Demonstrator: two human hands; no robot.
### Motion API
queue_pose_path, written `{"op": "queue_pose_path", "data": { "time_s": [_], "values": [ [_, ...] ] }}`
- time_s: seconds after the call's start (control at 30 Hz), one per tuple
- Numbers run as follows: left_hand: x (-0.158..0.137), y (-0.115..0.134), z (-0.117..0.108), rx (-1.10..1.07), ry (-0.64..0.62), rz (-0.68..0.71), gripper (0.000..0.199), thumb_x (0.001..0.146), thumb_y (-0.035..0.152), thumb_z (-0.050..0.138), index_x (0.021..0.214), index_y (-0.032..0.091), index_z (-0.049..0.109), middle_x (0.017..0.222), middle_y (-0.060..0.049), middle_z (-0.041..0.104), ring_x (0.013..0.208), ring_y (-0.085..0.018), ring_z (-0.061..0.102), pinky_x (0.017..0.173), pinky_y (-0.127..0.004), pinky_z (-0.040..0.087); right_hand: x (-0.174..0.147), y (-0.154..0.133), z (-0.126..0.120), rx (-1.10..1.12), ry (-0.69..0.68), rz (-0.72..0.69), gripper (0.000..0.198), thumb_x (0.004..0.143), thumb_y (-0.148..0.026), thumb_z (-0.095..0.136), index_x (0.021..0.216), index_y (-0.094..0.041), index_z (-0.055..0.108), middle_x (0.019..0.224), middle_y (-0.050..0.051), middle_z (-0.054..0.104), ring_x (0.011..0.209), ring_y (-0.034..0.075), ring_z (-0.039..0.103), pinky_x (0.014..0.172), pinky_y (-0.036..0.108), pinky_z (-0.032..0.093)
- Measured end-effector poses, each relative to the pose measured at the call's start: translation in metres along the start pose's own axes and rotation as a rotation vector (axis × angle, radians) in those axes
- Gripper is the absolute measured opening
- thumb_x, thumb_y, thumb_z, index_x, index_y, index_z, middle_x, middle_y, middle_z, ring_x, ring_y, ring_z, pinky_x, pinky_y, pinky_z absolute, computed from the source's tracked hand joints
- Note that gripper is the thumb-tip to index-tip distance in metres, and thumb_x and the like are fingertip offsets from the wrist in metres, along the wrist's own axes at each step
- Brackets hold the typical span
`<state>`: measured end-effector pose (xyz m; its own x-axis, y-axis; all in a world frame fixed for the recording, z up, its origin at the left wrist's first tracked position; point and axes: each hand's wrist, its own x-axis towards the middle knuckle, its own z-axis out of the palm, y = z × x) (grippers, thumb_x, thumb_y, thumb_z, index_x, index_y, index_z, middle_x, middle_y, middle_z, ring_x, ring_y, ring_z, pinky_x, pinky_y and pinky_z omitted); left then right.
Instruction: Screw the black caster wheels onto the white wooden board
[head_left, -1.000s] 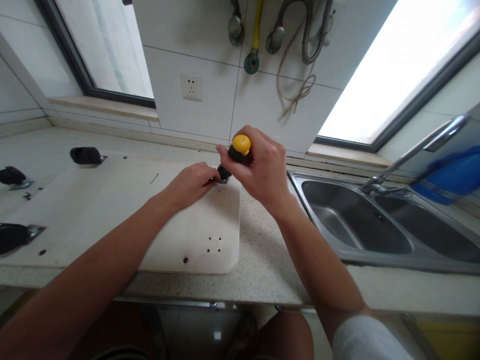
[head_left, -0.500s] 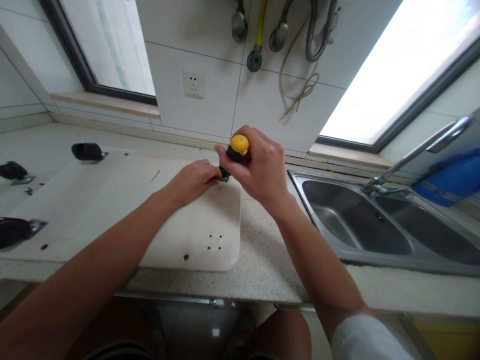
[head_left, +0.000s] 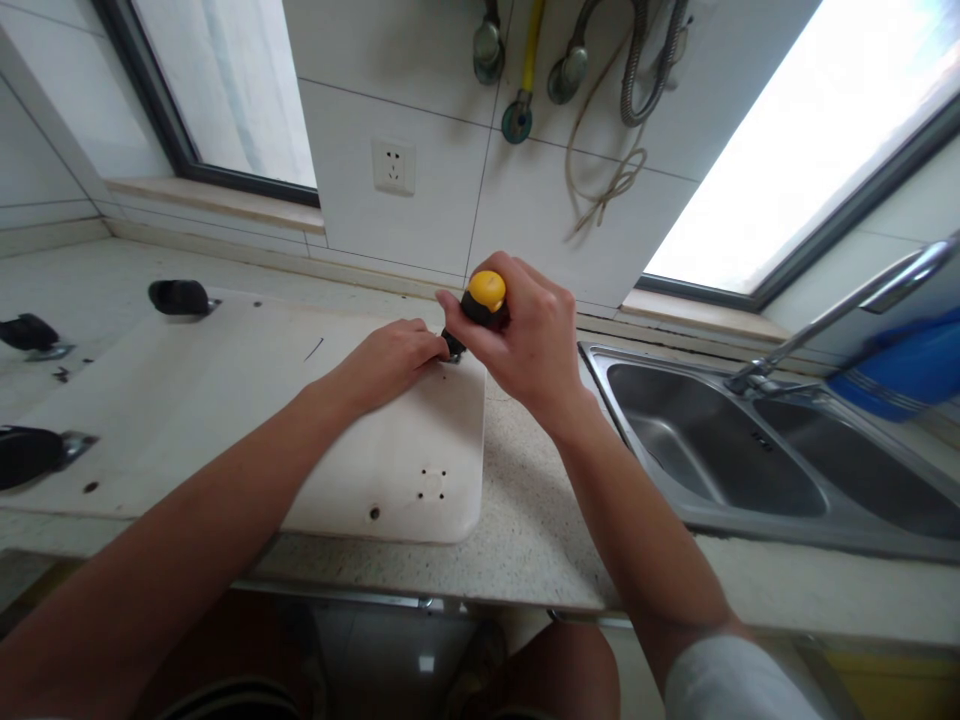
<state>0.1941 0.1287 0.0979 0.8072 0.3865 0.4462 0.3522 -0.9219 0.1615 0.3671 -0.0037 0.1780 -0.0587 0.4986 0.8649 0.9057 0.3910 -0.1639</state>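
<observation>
1. Looking much the same as a second ago: shifted only a little in view, with the right hand (head_left: 536,325) and left hand (head_left: 394,355) kept at one far corner of a long white board with rounded corners (head_left: 360,450).
2. Wrapped snugly in the right hand: a thick black tool handle with a round yellow end (head_left: 487,292), held yellow end up.
3. Touched by the left fingertips, just below the handle: a small black part with a shiny metal plate (head_left: 454,343), on the board. Impossible to tell if pinched.
4. Hidden by the hands: the tool's lower end and some of the black part.
5. Well left of the grip: three black rounded wheels on metal plates (head_left: 178,298).
6. Nearer the body than the grip: a square of four small dark holes (head_left: 432,484).
7. Right of the grip: a pale speckled stone counter (head_left: 525,500), then a shiny steel sink with two bowls (head_left: 840,525).
</observation>
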Motion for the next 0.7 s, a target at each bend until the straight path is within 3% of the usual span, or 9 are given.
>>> {"op": "queue_pose_path", "data": {
  "time_s": [0.4, 0.57, 0.7],
  "values": [
    [-0.002, -0.0001, 0.0063, -0.029, 0.064, -0.04, 0.024, 0.108, 0.028, 0.062, 0.115, 0.024, 0.084, 0.114, -0.011, 0.085, 0.111, -0.032, 0.078, 0.098, -0.044, 0.061, -0.0005, 0.0029, 0.0021, -0.027, 0.016, -0.034, 0.028, 0.1, -0.039, 0.085, 0.092, -0.024, 0.061, 0.082, -0.004, 0.063, 0.072, 0.014, 0.053, 0.069, 0.032, 0.037],
    [-0.0002, 0.0004, 0.0077, -0.287, 0.168, -0.173, 0.014, 0.101, 0.031, 0.072, 0.102, 0.022, 0.082, 0.096, -0.006, 0.084, 0.089, -0.025, 0.076, 0.083, -0.037, 0.058, 0.0, 0.0026, 0.0008, -0.042, 0.007, -0.028, 0.029, 0.101, -0.041, 0.083, 0.092, -0.024, 0.061, 0.081, -0.004, 0.062, 0.072, 0.014, 0.054, 0.069, 0.032, 0.036],
    [0.0021, -0.0028, 0.0084, -0.48, 0.18, -0.279, 0.015, 0.092, 0.034, 0.082, 0.098, 0.02, 0.08, 0.088, -0.004, 0.081, 0.077, -0.021, 0.071, 0.074, -0.033, 0.054, 0.0008, 0.002, -0.0008, -0.04, 0.018, -0.03, 0.03, 0.1, -0.04, 0.084, 0.091, -0.024, 0.061, 0.08, -0.004, 0.062, 0.071, 0.014, 0.053, 0.069, 0.032, 0.036]
  ]
}}
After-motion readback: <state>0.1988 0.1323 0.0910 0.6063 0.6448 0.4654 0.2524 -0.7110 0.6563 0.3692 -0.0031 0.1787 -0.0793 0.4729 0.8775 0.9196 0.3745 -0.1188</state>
